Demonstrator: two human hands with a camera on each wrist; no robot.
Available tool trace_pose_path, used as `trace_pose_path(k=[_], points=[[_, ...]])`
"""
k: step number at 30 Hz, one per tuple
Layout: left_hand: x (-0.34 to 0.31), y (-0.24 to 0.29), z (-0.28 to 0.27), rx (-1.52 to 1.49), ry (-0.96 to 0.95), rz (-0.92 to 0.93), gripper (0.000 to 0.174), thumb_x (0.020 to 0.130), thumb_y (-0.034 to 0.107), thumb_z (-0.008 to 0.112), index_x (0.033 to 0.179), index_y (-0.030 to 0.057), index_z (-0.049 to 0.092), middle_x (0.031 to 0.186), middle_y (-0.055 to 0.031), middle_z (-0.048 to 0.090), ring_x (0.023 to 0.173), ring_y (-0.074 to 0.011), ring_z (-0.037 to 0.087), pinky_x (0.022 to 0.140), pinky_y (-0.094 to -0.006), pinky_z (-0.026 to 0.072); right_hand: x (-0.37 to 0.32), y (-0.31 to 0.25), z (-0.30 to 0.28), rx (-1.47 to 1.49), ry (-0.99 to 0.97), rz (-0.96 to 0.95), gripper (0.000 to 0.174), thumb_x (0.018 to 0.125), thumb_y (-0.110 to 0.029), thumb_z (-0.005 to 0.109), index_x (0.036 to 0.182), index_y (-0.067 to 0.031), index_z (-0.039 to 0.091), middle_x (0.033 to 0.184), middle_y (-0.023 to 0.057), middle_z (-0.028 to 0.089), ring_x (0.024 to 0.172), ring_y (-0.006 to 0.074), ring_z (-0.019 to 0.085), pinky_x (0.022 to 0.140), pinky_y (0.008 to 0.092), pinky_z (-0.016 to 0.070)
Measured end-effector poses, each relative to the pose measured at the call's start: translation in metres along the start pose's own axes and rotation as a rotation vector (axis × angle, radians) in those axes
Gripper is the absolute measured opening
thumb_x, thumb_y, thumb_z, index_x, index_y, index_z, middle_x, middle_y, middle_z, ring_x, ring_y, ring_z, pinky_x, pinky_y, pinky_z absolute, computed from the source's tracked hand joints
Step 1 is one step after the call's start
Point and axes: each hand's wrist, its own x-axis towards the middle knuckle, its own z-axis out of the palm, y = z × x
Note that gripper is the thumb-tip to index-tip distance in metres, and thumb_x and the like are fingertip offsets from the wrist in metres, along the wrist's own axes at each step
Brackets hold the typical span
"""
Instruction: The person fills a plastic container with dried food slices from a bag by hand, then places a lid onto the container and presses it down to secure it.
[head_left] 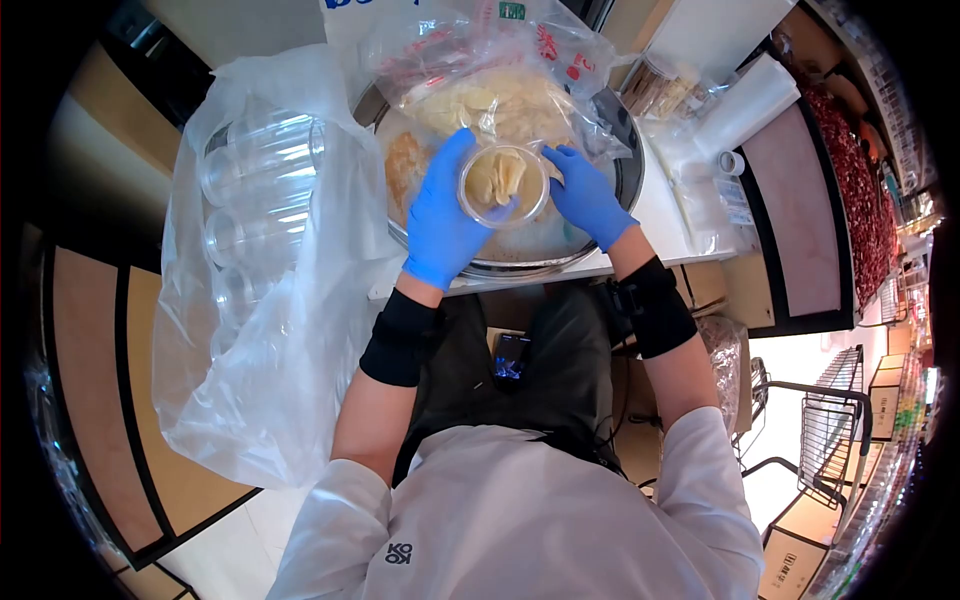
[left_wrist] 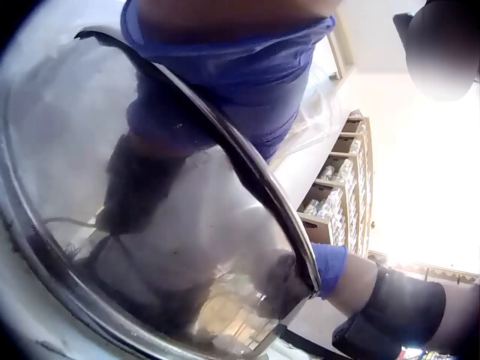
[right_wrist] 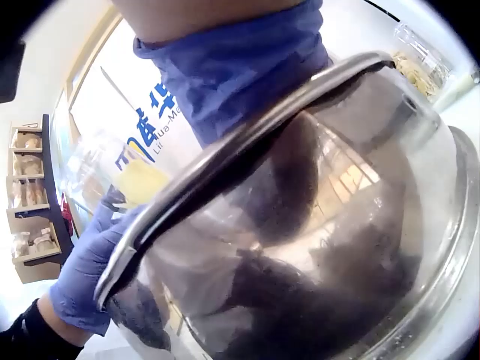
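Observation:
In the head view my left hand (head_left: 443,222), in a blue glove, grips a round clear plastic tub (head_left: 534,206) over a large steel basin (head_left: 520,268). Pale, thin dried slices (head_left: 497,178) lie inside the tub. My right hand (head_left: 590,200), gloved too, is at the tub's right rim, its fingertips pinching a pale slice (head_left: 553,172). Behind the tub, a clear bag of similar pale slices (head_left: 490,105) rests in the basin. Both wrist views mostly show the basin's shiny outer wall, which hides most of the near hand.
A big translucent bag (head_left: 250,390) with stacked clear tubs (head_left: 265,165) stands at the left. On the right of the white counter are a roll of plastic bags (head_left: 745,105) and packets. A phone (head_left: 510,355) lies between the legs; a shopping cart (head_left: 830,430) stands at the right.

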Motion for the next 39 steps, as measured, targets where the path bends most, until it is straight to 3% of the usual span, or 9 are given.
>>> trace_pose_path(k=[10, 13, 15, 18, 26, 28, 30, 33, 39], points=[[0.002, -0.005, 0.003, 0.145, -0.182, -0.038, 0.086, 0.067, 0.031, 0.089, 0.136, 0.003, 0.047, 0.132, -0.015, 0.058, 0.12, -0.0285, 0.059, 0.101, -0.0394, 0.0478, 0.016, -0.026, -0.002, -0.109, -0.196, -0.023, 0.04, 0.083, -0.039, 0.068, 0.108, -0.007, 0.068, 0.109, 0.0219, 0.066, 0.104, 0.0376, 0.063, 0.09, 0.0459, 0.0522], [0.002, -0.009, 0.004, 0.117, -0.032, 0.141, 0.087, 0.066, 0.03, 0.09, 0.136, 0.0022, 0.047, 0.132, -0.0156, 0.057, 0.12, -0.0289, 0.058, 0.1, -0.0393, 0.0476, 0.012, -0.02, 0.005, -0.045, -0.103, -0.086, 0.036, 0.083, -0.037, 0.068, 0.103, -0.0066, 0.07, 0.105, 0.0208, 0.067, 0.099, 0.0377, 0.065, 0.089, 0.0456, 0.0528], [0.004, -0.003, 0.002, 0.014, 0.079, -0.139, 0.088, 0.064, 0.027, 0.092, 0.134, 0.0008, 0.045, 0.129, -0.0151, 0.056, 0.116, -0.027, 0.058, 0.098, -0.0385, 0.0479, 0.012, -0.024, 0.008, -0.099, -0.048, -0.02, 0.034, 0.083, -0.034, 0.068, 0.104, -0.0067, 0.069, 0.102, 0.0199, 0.068, 0.098, 0.0377, 0.065, 0.087, 0.0452, 0.0531], [0.007, -0.02, 0.011, -0.136, 0.317, -0.065, 0.088, 0.063, 0.025, 0.094, 0.131, -0.0011, 0.044, 0.124, -0.0136, 0.055, 0.111, -0.0228, 0.057, 0.095, -0.0363, 0.0485, 0.008, -0.03, 0.005, -0.066, 0.051, 0.013, 0.029, 0.085, -0.029, 0.067, 0.103, -0.0064, 0.068, 0.099, 0.0183, 0.068, 0.096, 0.0374, 0.065, 0.082, 0.0455, 0.053], [0.002, -0.012, 0.007, -0.183, 0.122, -0.225, 0.082, 0.065, 0.029, 0.093, 0.126, -0.0004, 0.047, 0.118, -0.0117, 0.058, 0.111, -0.0199, 0.058, 0.089, -0.0333, 0.0517, 0.005, -0.015, -0.018, -0.083, 0.25, 0.126, 0.024, 0.089, -0.026, 0.065, 0.102, -0.0069, 0.067, 0.096, 0.0146, 0.069, 0.088, 0.0343, 0.067, 0.076, 0.0444, 0.053], [0.0, -0.007, 0.005, 0.073, 0.097, -0.1, 0.078, 0.066, 0.032, 0.091, 0.126, 0.0015, 0.051, 0.118, -0.0123, 0.063, 0.112, -0.0233, 0.061, 0.092, -0.0345, 0.051, -0.003, -0.019, -0.035, -0.105, 0.257, 0.141, 0.023, 0.089, -0.026, 0.065, 0.102, -0.0067, 0.068, 0.094, 0.0139, 0.07, 0.086, 0.0332, 0.068, 0.075, 0.0429, 0.0536], [0.0, -0.01, 0.007, 0.186, 0.104, -0.033, 0.078, 0.066, 0.033, 0.09, 0.127, 0.0027, 0.052, 0.12, -0.0132, 0.063, 0.112, -0.0256, 0.061, 0.094, -0.0355, 0.0506, -0.009, -0.022, -0.06, 0.128, 0.282, 0.203, 0.023, 0.087, -0.024, 0.068, 0.102, -0.0062, 0.07, 0.091, 0.013, 0.072, 0.081, 0.029, 0.07, 0.073, 0.0383, 0.0549], [0.001, -0.016, 0.01, 0.294, 0.069, 0.03, 0.079, 0.066, 0.031, 0.089, 0.131, 0.0048, 0.052, 0.122, -0.0147, 0.063, 0.113, -0.0297, 0.061, 0.096, -0.038, 0.0496, -0.022, -0.044, -0.115, 0.401, 0.331, 0.037, 0.029, 0.086, -0.021, 0.076, 0.106, -0.0018, 0.071, 0.081, 0.0049, 0.07, 0.074, 0.0086, 0.064, 0.069, 0.0242, 0.0541], [0.003, -0.012, 0.009, 0.297, 0.008, 0.121, 0.076, 0.064, 0.022, 0.086, 0.13, 0.0077, 0.052, 0.124, -0.0146, 0.06, 0.113, -0.0345, 0.059, 0.095, -0.0417, 0.0489, -0.031, -0.091, -0.135, 0.596, 0.161, 0.019, 0.028, 0.086, -0.017, 0.076, 0.107, 0.0007, 0.07, 0.087, 0.0046, 0.07, 0.075, 0.0074, 0.064, 0.068, 0.0223, 0.0538]])
